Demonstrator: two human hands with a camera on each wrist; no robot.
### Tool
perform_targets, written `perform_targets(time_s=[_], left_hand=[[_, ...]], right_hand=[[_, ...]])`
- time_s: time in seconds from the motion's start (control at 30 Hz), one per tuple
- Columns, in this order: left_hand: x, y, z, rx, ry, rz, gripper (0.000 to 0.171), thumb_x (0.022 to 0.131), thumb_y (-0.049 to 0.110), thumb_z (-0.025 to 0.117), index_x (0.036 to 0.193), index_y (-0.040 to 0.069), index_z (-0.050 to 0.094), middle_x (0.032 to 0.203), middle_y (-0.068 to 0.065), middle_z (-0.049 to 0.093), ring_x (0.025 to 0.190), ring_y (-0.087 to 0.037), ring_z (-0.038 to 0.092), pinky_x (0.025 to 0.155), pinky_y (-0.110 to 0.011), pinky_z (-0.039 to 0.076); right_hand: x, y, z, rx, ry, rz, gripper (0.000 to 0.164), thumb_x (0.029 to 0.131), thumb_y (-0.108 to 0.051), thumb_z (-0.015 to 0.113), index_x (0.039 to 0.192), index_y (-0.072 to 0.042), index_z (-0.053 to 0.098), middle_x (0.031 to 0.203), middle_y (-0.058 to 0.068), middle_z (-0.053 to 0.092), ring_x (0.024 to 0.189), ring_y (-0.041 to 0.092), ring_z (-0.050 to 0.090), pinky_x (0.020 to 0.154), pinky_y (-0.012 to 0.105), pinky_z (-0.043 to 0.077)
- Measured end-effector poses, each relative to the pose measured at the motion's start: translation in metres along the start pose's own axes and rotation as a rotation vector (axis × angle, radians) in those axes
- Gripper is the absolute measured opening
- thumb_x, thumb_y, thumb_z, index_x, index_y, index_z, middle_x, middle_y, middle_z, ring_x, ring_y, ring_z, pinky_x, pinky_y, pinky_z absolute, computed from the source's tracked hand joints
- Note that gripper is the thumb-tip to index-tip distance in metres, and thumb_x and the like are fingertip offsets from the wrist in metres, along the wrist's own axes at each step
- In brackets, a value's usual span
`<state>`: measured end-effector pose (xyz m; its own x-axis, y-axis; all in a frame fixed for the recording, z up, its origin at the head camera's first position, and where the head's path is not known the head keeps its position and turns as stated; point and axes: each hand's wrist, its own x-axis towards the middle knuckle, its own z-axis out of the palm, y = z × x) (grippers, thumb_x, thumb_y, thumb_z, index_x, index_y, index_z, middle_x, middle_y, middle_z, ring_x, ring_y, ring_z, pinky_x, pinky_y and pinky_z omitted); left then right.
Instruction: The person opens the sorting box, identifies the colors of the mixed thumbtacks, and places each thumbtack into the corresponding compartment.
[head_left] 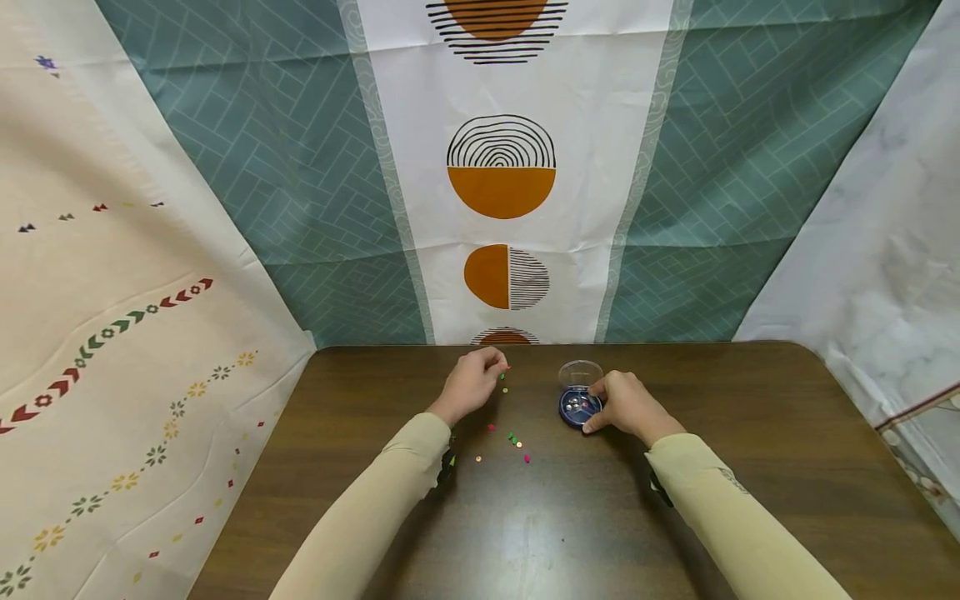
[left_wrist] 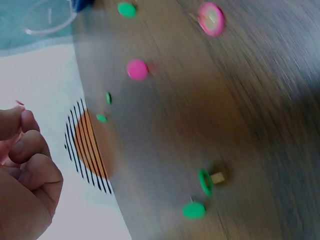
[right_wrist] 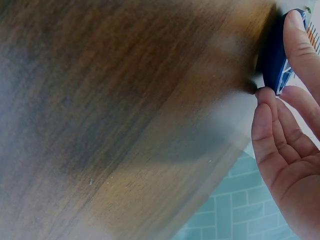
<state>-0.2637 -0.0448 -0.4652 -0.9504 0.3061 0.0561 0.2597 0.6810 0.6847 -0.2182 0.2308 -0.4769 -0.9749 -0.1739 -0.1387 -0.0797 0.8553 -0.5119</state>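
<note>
My left hand (head_left: 468, 385) is near the table's far edge. Between its thumb and fingertips it pinches a tiny reddish-pink piece (left_wrist: 19, 103), mostly hidden by the fingers. To the right, my right hand (head_left: 630, 404) grips a round blue case (head_left: 570, 414) by its rim, thumb on one side and fingers on the other. The case's clear lid (head_left: 581, 374) is raised behind it, and several small shiny pieces lie inside. On the table around the left hand are small tack-like pieces with round heads, among them a pink one (left_wrist: 136, 69) and a green one (left_wrist: 194, 210).
Several more small pieces are scattered over the middle of the brown wooden table (head_left: 562, 525), including a pink one (head_left: 527, 458) and a gold-toned one (head_left: 478, 458). A patterned cloth (head_left: 502, 283) hangs right behind the far edge, with another cloth (head_left: 150, 375) along the left.
</note>
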Motion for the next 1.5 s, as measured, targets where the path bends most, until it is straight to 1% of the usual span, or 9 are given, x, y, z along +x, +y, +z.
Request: perform_targets(time_s=[0.13, 0.3, 0.37, 0.5, 0.67, 0.83, 1.0, 1.2, 1.5], left_hand=[[0.002, 0.009, 0.008, -0.104, -0.001, 0.004, 0.015, 0.097, 0.029, 0.051, 0.091, 0.018, 0.060, 0.104, -0.003, 0.068, 0.066, -0.013, 0.051, 0.058, -0.027, 0.040], [0.004, 0.020, 0.021, -0.177, -0.005, 0.030, 0.020, 0.097, 0.026, 0.051, 0.097, 0.011, 0.064, 0.100, -0.004, 0.068, 0.073, -0.014, 0.050, 0.066, -0.027, 0.041], [0.004, 0.025, 0.028, -0.164, -0.004, 0.034, 0.019, 0.096, 0.026, 0.051, 0.096, 0.013, 0.065, 0.095, -0.002, 0.066, 0.075, -0.014, 0.049, 0.068, -0.027, 0.041], [0.005, 0.035, 0.042, -0.109, -0.028, 0.039, 0.017, 0.096, 0.027, 0.052, 0.094, 0.016, 0.065, 0.085, 0.004, 0.062, 0.072, -0.011, 0.050, 0.064, -0.026, 0.041], [0.006, 0.050, 0.061, -0.070, -0.075, 0.066, 0.020, 0.096, 0.025, 0.051, 0.093, 0.014, 0.067, 0.080, 0.005, 0.062, 0.066, -0.010, 0.050, 0.058, -0.025, 0.040], [0.009, 0.062, 0.077, 0.026, -0.087, 0.076, 0.018, 0.094, 0.024, 0.052, 0.088, 0.018, 0.068, 0.076, 0.010, 0.061, 0.064, -0.008, 0.053, 0.054, -0.025, 0.040], [0.011, 0.067, 0.089, 0.115, -0.093, 0.076, 0.017, 0.094, 0.028, 0.052, 0.087, 0.022, 0.067, 0.076, 0.012, 0.061, 0.062, -0.006, 0.054, 0.052, -0.026, 0.041], [0.011, 0.068, 0.096, 0.178, -0.091, 0.099, 0.018, 0.095, 0.030, 0.052, 0.089, 0.023, 0.067, 0.074, 0.012, 0.061, 0.058, -0.005, 0.054, 0.051, -0.025, 0.042], [0.013, 0.070, 0.098, 0.201, -0.088, 0.093, 0.016, 0.093, 0.030, 0.055, 0.088, 0.025, 0.069, 0.080, 0.013, 0.065, 0.064, -0.002, 0.056, 0.056, -0.024, 0.045]], right_hand=[[0.000, 0.000, 0.000, -0.003, 0.002, 0.000, 0.070, 0.051, -0.036, 0.090, 0.109, -0.003, 0.069, 0.107, 0.013, 0.069, 0.099, 0.025, 0.063, 0.085, 0.044, 0.050], [0.000, 0.000, 0.001, 0.004, -0.002, 0.010, 0.070, 0.051, -0.036, 0.090, 0.110, -0.004, 0.069, 0.108, 0.013, 0.068, 0.099, 0.025, 0.063, 0.085, 0.043, 0.050], [0.000, 0.000, 0.001, 0.006, 0.004, 0.017, 0.070, 0.051, -0.036, 0.090, 0.110, -0.004, 0.069, 0.108, 0.013, 0.069, 0.099, 0.025, 0.063, 0.085, 0.043, 0.051], [0.000, 0.001, 0.001, 0.004, 0.011, 0.022, 0.071, 0.050, -0.036, 0.090, 0.110, -0.005, 0.069, 0.106, 0.012, 0.069, 0.096, 0.023, 0.063, 0.084, 0.042, 0.051], [0.001, 0.001, 0.000, 0.005, 0.010, 0.019, 0.070, 0.051, -0.036, 0.090, 0.109, -0.004, 0.069, 0.106, 0.012, 0.070, 0.093, 0.021, 0.064, 0.083, 0.040, 0.052], [0.002, 0.000, 0.000, -0.006, 0.009, 0.004, 0.068, 0.052, -0.036, 0.090, 0.108, -0.003, 0.069, 0.104, 0.011, 0.070, 0.090, 0.019, 0.064, 0.083, 0.040, 0.052], [0.002, 0.001, 0.000, -0.002, 0.006, 0.001, 0.068, 0.051, -0.036, 0.090, 0.106, -0.003, 0.070, 0.100, 0.008, 0.071, 0.085, 0.016, 0.063, 0.080, 0.039, 0.052], [0.002, 0.001, 0.000, 0.004, 0.008, -0.002, 0.063, 0.050, -0.034, 0.091, 0.103, -0.005, 0.072, 0.095, 0.005, 0.072, 0.082, 0.015, 0.062, 0.077, 0.036, 0.052], [0.002, 0.002, 0.000, -0.003, 0.004, -0.018, 0.059, 0.052, -0.035, 0.090, 0.100, -0.005, 0.072, 0.092, 0.005, 0.072, 0.080, 0.015, 0.061, 0.075, 0.035, 0.052]])
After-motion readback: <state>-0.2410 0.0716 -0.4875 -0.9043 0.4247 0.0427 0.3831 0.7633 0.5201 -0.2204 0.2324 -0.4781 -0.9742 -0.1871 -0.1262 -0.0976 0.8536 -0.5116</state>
